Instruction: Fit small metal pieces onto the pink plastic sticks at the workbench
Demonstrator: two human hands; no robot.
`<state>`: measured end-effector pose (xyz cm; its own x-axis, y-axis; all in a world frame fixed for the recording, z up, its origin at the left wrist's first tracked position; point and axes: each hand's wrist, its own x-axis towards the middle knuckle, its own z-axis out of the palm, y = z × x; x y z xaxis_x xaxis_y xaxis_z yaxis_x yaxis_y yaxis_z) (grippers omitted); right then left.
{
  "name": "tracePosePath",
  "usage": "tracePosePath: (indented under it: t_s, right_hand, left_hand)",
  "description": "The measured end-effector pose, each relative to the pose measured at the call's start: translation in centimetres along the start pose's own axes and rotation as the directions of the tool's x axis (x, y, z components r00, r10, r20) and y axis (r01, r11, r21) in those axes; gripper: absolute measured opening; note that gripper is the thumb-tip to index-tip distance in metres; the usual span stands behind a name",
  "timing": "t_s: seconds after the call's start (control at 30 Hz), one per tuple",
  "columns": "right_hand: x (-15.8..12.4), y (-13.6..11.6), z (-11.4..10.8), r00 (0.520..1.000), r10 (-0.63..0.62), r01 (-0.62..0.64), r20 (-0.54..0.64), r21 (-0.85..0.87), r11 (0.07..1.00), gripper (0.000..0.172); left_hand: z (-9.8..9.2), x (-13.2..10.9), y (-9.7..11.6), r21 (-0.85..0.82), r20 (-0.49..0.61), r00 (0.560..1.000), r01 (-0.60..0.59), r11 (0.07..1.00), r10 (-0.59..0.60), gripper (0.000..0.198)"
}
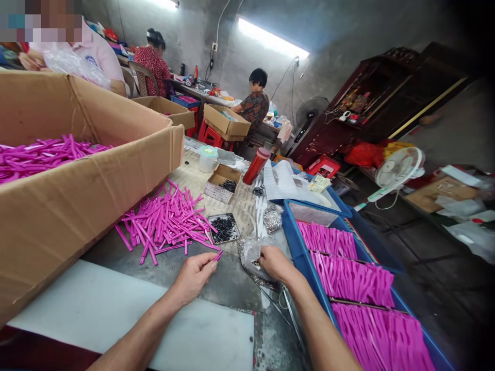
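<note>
Grey wall [348,31] backs a bench [232,281], a box [88,206] along its left edge, a blue tray [294,242] at its right. From the left hand [193,277] pokes a pink strip [218,255], pinched between thumb and forefinger. Both arms slant in over the near edge. The right hand [275,263] dips into a bag [252,251], fingertips hidden, grip impossible to tell.

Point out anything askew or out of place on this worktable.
The pink heap lies jumbled beside the cardboard box, odd only against the neat pink rows in the blue crate. Nothing else stands out.
</note>
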<state>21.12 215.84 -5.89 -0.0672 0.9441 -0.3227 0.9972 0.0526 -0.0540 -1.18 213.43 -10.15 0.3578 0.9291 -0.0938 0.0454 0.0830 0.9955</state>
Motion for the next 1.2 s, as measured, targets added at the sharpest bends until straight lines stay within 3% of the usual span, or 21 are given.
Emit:
tracePosePath:
  t_s: [0.3,0.53,0.73,0.87,0.93,1.0,1.2]
  right_hand:
    - [0.4,0.1,0.1,0.999,-0.047,0.047,0.003,0.011,0.999,0.023]
    - [-0.2,0.1,-0.1,0.995,-0.07,0.074,-0.077,0.054,0.996,0.021]
    - [-1.4,0.1,-0.7,0.972,-0.045,0.08,-0.229,0.146,0.986,0.02]
    - [-3.8,-1.4,-1.3,0.909,-0.023,0.218,-0.415,0.43,0.876,0.02]
    - [-5.1,-2.8,-1.1,0.921,-0.058,0.276,-0.385,0.542,0.794,0.019]
    - [-6.1,-4.2,-0.3,0.942,-0.117,0.287,-0.315,0.573,0.767,0.017]
    - [-6.3,-6.3,3.7,0.978,-0.141,0.188,-0.151,0.366,0.911,0.015]
  left_hand:
    - [0.0,0.1,-0.2,-0.018,-0.026,1.0,-0.003,1.0,0.003,0.025]
    - [-0.1,0.1,-0.5,-0.019,-0.026,1.0,0.009,1.0,-0.009,0.025]
    - [-0.1,0.2,-0.4,-0.008,-0.025,1.0,0.006,1.0,-0.006,0.026]
    - [-0.1,0.2,-0.2,0.006,-0.014,1.0,0.0,1.0,0.0,0.025]
    - [0.0,0.1,-0.1,0.004,-0.013,1.0,0.0,1.0,0.0,0.026]
    - [0.0,0.1,-0.1,0.003,-0.021,1.0,0.002,1.0,-0.002,0.026]
    - [0.1,-0.1,0.1,0.026,-0.023,1.0,-0.014,1.0,0.014,0.024]
